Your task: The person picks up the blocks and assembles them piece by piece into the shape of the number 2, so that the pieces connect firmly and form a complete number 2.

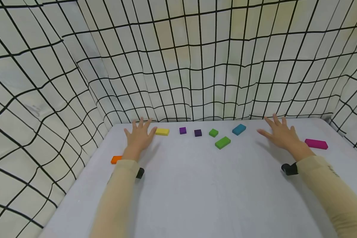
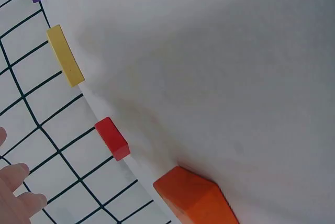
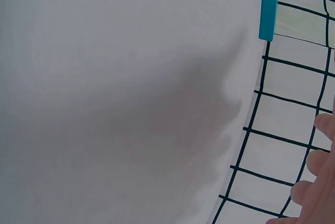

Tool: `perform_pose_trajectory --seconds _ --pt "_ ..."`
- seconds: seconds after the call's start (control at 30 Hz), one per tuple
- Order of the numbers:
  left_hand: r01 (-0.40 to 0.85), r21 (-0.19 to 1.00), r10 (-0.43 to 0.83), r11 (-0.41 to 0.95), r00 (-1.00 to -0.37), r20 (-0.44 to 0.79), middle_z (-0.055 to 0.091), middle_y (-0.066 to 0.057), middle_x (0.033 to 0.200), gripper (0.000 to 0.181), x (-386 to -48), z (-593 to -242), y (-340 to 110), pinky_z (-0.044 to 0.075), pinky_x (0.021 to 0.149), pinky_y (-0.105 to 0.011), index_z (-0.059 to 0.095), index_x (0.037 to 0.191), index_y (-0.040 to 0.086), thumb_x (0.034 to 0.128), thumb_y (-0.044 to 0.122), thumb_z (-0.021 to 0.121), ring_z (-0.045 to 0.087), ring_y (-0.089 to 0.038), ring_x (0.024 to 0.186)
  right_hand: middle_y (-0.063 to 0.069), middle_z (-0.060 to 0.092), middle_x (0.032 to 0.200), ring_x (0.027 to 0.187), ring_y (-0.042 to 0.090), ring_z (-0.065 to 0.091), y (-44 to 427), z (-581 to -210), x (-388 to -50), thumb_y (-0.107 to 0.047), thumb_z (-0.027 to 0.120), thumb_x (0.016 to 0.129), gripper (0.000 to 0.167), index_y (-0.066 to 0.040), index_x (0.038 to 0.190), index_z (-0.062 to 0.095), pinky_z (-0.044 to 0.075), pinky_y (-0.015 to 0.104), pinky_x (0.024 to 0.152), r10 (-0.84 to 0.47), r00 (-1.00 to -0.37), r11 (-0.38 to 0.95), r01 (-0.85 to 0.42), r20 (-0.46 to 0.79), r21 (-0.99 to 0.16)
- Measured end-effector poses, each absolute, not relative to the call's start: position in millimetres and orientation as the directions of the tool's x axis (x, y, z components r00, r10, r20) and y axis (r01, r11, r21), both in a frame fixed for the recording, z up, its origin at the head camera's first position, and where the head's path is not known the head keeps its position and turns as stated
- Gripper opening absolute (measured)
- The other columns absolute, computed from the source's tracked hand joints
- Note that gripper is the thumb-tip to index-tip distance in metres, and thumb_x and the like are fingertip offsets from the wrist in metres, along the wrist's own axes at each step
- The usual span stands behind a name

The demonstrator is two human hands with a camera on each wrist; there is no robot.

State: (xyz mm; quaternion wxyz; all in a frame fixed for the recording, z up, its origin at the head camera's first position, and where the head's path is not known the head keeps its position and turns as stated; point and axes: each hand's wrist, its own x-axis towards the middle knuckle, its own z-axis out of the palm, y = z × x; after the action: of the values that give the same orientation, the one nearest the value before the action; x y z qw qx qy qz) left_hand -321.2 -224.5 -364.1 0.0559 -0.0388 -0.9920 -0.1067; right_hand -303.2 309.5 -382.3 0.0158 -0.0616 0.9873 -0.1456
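Note:
My left hand [image 1: 138, 138], its fingers spread, is over the far left of the white table, left of a yellow block [image 1: 162, 132]. Under its wrist an orange block [image 1: 116, 159] is partly hidden. A red block [image 2: 112, 138] lies between the yellow and orange ones in the left wrist view; the head view does not show it. My right hand [image 1: 282, 135], fingers also spread, holds nothing and is between a blue block [image 1: 239, 129] and a magenta block [image 1: 316, 144]. Both hands cast shadows on the table.
Along the far part of the table [image 1: 196, 185] lie a purple block [image 1: 182, 130], a dark purple block [image 1: 198, 133], a small green block [image 1: 213, 133] and a longer green block [image 1: 222, 142]. Black netting [image 1: 202, 69] over pale sheets stands behind and at both sides.

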Motion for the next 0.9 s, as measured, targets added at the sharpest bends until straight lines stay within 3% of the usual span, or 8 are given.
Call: perform_pose_trajectory --seconds 0.43,0.7,0.9 --pt "0.107 0.255 0.070 0.961 -0.986 0.149 0.022 -0.021 0.166 0.063 -310.6 -364.8 -247.4 0.009 0.114 -0.074 0.032 0.161 0.014 0.1090 0.049 0.037 0.010 -0.046 0.153 0.036 0.004 0.162 0.145 0.062 -0.001 323.3 -377.4 -294.3 -0.065 0.038 0.103 0.090 0.000 0.161 0.016 0.010 0.080 0.107 -0.145 -0.989 0.948 -0.140 0.004 -0.285" --pt "0.112 0.231 0.072 0.966 -0.982 0.174 0.042 -0.021 0.156 0.058 -303.3 -365.1 -259.6 0.028 0.110 -0.069 0.039 0.157 0.013 0.1086 0.044 0.042 0.029 -0.045 0.148 0.034 0.001 0.164 0.145 0.062 0.000 337.3 -374.7 -285.5 -0.062 0.041 0.104 0.089 0.000 0.162 0.014 0.014 0.082 0.104 -0.165 -0.986 0.935 -0.153 -0.012 -0.319" --pt "0.130 0.262 0.078 0.956 -0.977 0.201 0.049 -0.027 0.149 0.055 -297.5 -366.0 -270.4 0.038 0.105 -0.067 0.042 0.156 0.014 0.1085 0.041 0.045 0.044 -0.047 0.137 0.032 0.000 0.164 0.146 0.061 0.000 348.3 -377.3 -282.9 -0.056 0.047 0.105 0.086 -0.001 0.162 0.013 0.012 0.083 0.102 -0.187 -0.982 0.919 -0.170 -0.014 -0.356"
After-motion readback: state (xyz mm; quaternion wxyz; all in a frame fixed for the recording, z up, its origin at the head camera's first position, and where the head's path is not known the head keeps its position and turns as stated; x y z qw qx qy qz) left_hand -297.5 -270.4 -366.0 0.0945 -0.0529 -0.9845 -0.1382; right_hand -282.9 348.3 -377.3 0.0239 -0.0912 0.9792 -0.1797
